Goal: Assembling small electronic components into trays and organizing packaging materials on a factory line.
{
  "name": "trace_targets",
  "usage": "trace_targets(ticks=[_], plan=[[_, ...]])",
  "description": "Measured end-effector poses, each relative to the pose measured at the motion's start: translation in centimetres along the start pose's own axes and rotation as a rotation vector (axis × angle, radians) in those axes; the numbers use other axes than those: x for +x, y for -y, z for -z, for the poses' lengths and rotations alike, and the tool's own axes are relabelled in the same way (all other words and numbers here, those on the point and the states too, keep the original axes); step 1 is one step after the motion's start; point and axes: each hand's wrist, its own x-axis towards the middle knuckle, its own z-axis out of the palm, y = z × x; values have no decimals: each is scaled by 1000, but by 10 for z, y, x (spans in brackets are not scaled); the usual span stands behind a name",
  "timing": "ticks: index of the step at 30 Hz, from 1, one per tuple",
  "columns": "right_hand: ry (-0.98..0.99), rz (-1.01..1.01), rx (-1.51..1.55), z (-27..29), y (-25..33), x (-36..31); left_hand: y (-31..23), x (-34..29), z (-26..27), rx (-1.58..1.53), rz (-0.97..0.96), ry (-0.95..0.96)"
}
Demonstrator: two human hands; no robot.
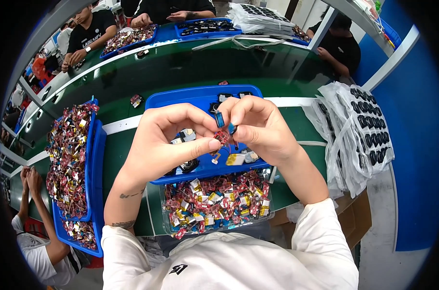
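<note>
In the middle of the head view, both my hands meet over a blue tray. My left hand pinches a small red circuit board between thumb and fingers. A small dark-blue screen stands up at the fingertips, above the board. My right hand is closed in a pinch at the board's right side, on a small blue-and-black part partly hidden by the fingers. Below the hands, a silver-and-yellow battery shows over the tray; whether it is wired to the board I cannot tell. Black housings lie in the tray.
Close to my body is a clear box of red circuit boards with batteries. Stacked blue trays of similar boards stand left. White sheets of black parts are piled right. Across the green belt, other people work at trays.
</note>
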Motion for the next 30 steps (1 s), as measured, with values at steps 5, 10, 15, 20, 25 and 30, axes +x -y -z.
trace_targets(ticks=[5, 10, 15, 20, 25, 30], plan=[[-93, -100, 287, -2, 10, 2, -6, 4, 4, 19, 150, -33], [-233, -37, 70, 3, 18, 1, -16, 1, -2, 202, -202, -167], [-337, 57, -132, 0, 34, -5, -38, 27, -12, 501, -903, -429], [-368, 66, -222, 3, 43, -8, -119, 143, -16, 846, -1449, -555], [-284, 11, -222, -1, 42, -3, -142, 196, 4, 1074, -1134, -718], [-412, 84, -172, 6, 46, -1, -75, 102, -11, 749, -695, -423]])
